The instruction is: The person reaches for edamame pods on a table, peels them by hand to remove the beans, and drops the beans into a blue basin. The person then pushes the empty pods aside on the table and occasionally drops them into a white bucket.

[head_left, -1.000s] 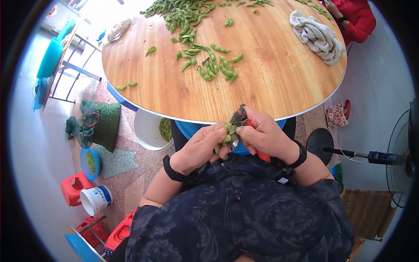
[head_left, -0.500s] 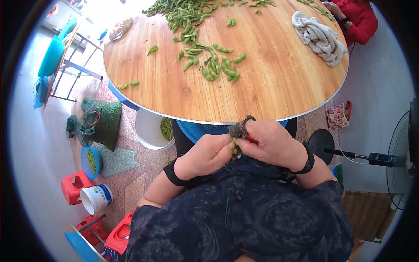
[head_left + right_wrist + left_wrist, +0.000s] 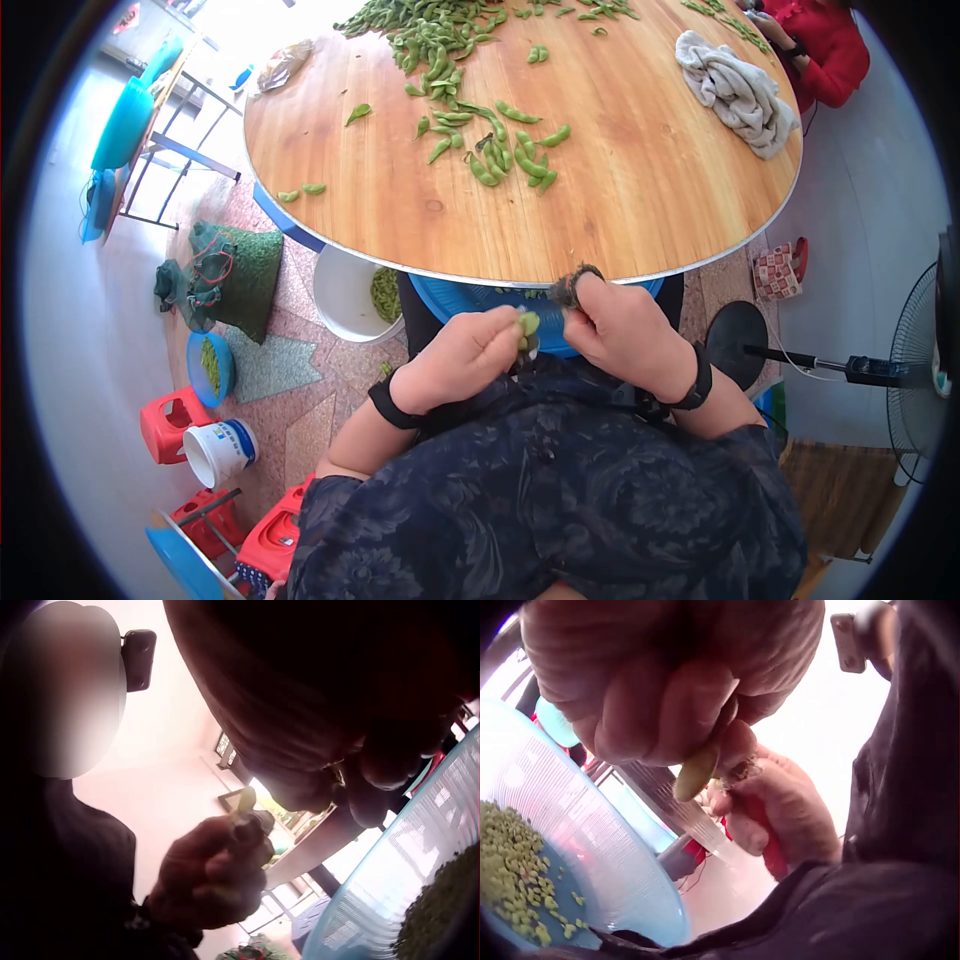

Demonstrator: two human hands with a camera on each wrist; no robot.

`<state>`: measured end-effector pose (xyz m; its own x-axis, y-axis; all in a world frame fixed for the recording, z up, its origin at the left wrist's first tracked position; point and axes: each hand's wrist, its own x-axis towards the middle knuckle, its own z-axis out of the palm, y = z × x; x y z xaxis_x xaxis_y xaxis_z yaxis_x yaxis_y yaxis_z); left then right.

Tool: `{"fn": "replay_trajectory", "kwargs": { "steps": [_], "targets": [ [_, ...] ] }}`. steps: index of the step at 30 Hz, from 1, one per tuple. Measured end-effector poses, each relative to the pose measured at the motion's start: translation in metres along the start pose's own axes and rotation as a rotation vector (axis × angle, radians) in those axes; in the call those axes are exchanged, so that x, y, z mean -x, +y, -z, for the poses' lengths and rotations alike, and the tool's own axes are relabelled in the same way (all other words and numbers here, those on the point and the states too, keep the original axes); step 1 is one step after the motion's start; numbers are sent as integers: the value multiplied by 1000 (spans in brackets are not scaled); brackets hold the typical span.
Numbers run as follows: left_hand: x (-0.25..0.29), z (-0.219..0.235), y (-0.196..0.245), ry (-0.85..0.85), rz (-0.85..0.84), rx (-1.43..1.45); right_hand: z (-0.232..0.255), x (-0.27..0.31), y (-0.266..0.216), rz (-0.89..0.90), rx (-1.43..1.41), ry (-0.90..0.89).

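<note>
In front of the body, at the table's near edge, my left hand point(image 3: 460, 360) pinches green soybean pods point(image 3: 528, 322). A pod point(image 3: 697, 774) sticks out past its fingertips in the left wrist view. Just to the right, apart from the pods, is my right hand point(image 3: 635, 330), its fingers curled. Dark, frayed wrapping point(image 3: 574, 286) covers one of its fingers. Against its palm lies a red handle point(image 3: 769, 836), seen in the left wrist view; the rest of that tool is hidden. Below the hands stands a blue basin point(image 3: 660, 881) with shelled green beans point(image 3: 514, 877) inside.
A pile of pods point(image 3: 430, 35) and loose pods point(image 3: 500, 160) lie on the round wooden table point(image 3: 350, 220), with a grey cloth point(image 3: 735, 95) at right. A white bucket point(image 3: 340, 300) stands lower left, a fan point(image 3: 915, 365) right. Another person in red point(image 3: 830, 60) sits far right.
My hands were together over the pods and have moved apart; the right hand has shifted right. The red handle, visible earlier in the head view, is now hidden there.
</note>
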<state>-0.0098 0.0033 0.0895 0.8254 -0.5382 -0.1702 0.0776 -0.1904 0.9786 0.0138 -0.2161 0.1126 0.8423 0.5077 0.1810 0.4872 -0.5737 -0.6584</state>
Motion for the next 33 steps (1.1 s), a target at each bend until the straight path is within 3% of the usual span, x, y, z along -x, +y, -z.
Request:
{"fn": "replay_trajectory", "kwargs": {
  "steps": [1, 4, 6, 8, 10, 12, 14, 18, 20, 21, 23, 27, 29, 30, 32, 33],
  "targets": [
    [0, 2, 3, 3, -1, -2, 0, 3, 0, -24, 26, 0],
    [-3, 4, 15, 36, 158, 370, 2, 7, 6, -92, 43, -9],
    [-8, 4, 11, 25, 139, 403, 7, 4, 5, -133, 35, -17],
    [-14, 1, 9, -37, 167, 423, 14, -1, -4, -177, -305, -39],
    [-18, -2, 7, -52, 196, 454, 5, -7, 1, -84, -290, 13],
    [-19, -3, 4, -59, 224, 484, 4, -11, 2, -140, -638, -87],
    [-19, -3, 1, -87, 243, 652, 12, -15, -1, -238, -635, -140],
    [-15, 0, 6, -82, 242, 617, 10, -15, 3, -296, -734, -142],
    [-15, -1, -1, -14, 73, 340, 12, -16, 4, -297, -783, -153],
    [-16, -4, 0, -14, 70, 340, 14, -17, 5, -342, -838, -193],
    [-17, -9, 3, 289, -281, -262, 16, -18, 5, -387, -893, -231],
    [-19, -7, 2, 331, -403, -593, 16, -20, 2, -395, -936, -214],
    [-23, -12, -4, 366, -339, -321, 19, -24, 1, -395, -931, -221],
    [-22, -13, -1, 370, -341, -324, 19, -25, 1, -395, -883, -202],
    [-21, -14, 6, 244, -144, 91, 18, -26, 2, -392, -834, -186],
    [-21, -13, 3, 248, -146, 92, 15, -25, 5, -277, -732, -147]
  ]
}}
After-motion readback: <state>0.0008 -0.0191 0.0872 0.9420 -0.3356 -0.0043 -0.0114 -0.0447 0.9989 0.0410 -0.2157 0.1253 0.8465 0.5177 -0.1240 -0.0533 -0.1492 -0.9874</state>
